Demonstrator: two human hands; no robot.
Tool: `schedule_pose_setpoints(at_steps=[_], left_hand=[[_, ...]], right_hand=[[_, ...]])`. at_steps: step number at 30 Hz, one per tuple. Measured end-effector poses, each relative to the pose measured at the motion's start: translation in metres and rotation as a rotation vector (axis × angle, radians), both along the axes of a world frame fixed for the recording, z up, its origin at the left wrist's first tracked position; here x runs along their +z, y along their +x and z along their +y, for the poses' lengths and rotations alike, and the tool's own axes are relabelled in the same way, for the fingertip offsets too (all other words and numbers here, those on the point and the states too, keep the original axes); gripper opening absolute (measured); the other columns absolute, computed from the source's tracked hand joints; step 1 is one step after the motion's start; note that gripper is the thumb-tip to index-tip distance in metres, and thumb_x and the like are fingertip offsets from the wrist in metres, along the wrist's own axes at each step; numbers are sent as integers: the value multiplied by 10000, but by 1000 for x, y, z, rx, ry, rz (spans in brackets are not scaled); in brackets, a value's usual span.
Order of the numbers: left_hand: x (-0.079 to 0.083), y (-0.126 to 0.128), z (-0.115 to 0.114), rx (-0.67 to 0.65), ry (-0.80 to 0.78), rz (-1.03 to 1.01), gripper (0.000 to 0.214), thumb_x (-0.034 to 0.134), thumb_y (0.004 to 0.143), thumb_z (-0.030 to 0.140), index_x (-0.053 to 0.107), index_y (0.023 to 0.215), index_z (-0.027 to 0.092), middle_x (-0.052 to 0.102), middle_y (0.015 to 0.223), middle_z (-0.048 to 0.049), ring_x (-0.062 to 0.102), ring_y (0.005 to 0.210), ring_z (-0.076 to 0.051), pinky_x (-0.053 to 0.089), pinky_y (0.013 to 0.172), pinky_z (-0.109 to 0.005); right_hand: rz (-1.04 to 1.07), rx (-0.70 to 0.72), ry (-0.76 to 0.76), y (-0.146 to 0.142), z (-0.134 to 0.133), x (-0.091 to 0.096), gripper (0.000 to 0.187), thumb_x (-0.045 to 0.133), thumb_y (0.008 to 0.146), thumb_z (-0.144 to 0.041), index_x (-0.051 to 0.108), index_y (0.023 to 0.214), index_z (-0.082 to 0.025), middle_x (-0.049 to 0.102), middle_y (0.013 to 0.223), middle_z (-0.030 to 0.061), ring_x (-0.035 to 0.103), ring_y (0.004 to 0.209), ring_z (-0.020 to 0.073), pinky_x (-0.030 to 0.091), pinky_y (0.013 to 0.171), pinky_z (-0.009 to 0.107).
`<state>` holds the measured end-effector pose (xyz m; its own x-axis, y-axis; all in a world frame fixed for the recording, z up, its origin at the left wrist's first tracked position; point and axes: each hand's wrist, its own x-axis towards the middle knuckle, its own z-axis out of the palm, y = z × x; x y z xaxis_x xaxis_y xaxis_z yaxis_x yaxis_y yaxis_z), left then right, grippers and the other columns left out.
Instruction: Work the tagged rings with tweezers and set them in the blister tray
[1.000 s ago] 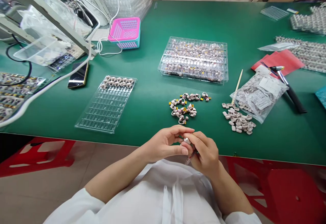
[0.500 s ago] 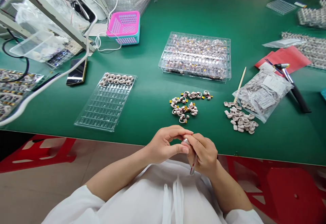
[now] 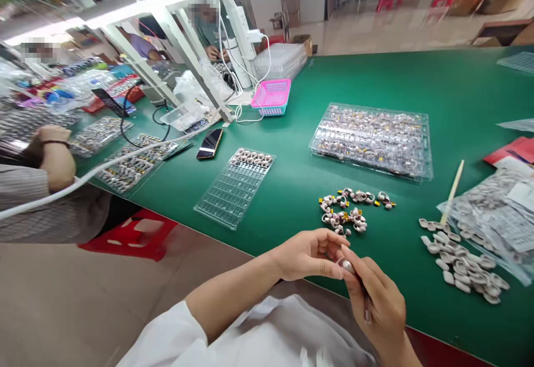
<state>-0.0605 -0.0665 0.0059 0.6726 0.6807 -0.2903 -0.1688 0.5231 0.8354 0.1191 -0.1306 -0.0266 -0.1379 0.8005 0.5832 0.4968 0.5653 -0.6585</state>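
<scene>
My left hand (image 3: 311, 256) and my right hand (image 3: 375, 294) meet just past the table's front edge. A small, pale, shiny rounded part (image 3: 347, 266) shows between their fingertips, with the left thumb and fingers closed on it. Down from my right palm sticks the end of a slim pen-like tool (image 3: 367, 310), gripped by that hand. Just beyond lies a loose group of small looped beige parts with yellow tabs (image 3: 340, 217). To the right is a heap of small beige oval caps (image 3: 461, 264). A clear slotted tray (image 3: 225, 194) at left carries rows of beige parts at its far end.
Stacked clear trays of parts (image 3: 371, 139) stand farther back. A phone (image 3: 209, 144) and pink basket (image 3: 272, 93) are left of them. A wooden stick (image 3: 453, 192) and plastic bag (image 3: 500, 206) lie right. A white cable (image 3: 125, 158) crosses the left side, near a co-worker's arm (image 3: 56, 155).
The view has swung left and up, so co-workers and the lamp frame now show. Both hands stay together around the small part; the tool remains in my right hand.
</scene>
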Motion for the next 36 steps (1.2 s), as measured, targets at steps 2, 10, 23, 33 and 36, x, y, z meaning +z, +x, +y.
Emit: schedule_pose_setpoints(at_steps=[2, 10, 23, 33, 36], left_hand=[[-1, -5, 3, -27, -77, -31, 439, 893, 649, 398, 703, 938, 126, 696, 793, -48, 673, 729, -144, 550, 763, -296], [9, -46, 25, 129, 118, 227, 355, 853, 681, 411, 703, 794, 109, 746, 758, -80, 685, 672, -159, 562, 714, -302], [-10, -224, 149, 622, 1090, 1360, 161, 625, 830, 246, 772, 856, 186, 781, 1024, -80, 687, 1014, -227, 509, 996, -345], [-30, -236, 160, 468, 1185, 1404, 208, 566, 814, 226, 769, 846, 194, 788, 1015, -54, 670, 1036, -231, 486, 1020, -365], [-32, -235, 161, 461, 1202, 1385, 228, 544, 836, 226, 764, 855, 170, 783, 1002, -65, 643, 1081, -258, 444, 1067, -422]], right_hand=[[28, 41, 6, -4, 2, 2, 521, 537, 932, -90, 494, 1435, -221, 695, 816, 51, 645, 625, 146, 530, 541, 233], [23, 85, -69, -8, 5, -3, 546, 541, 945, -158, 435, 1478, -213, 590, 703, 2, 555, 528, 130, 492, 488, 230], [-18, -94, -40, 24, -5, -6, 340, 573, 923, -160, 655, 1240, -251, 649, 737, 25, 575, 494, 131, 419, 385, 242], [24, -107, -87, 27, -11, -3, 287, 554, 927, -89, 666, 1166, -200, 585, 695, -6, 532, 536, 114, 462, 505, 240], [24, -167, -135, 37, -13, -1, 251, 558, 932, -111, 675, 1139, -194, 591, 718, -2, 523, 553, 111, 444, 507, 239]])
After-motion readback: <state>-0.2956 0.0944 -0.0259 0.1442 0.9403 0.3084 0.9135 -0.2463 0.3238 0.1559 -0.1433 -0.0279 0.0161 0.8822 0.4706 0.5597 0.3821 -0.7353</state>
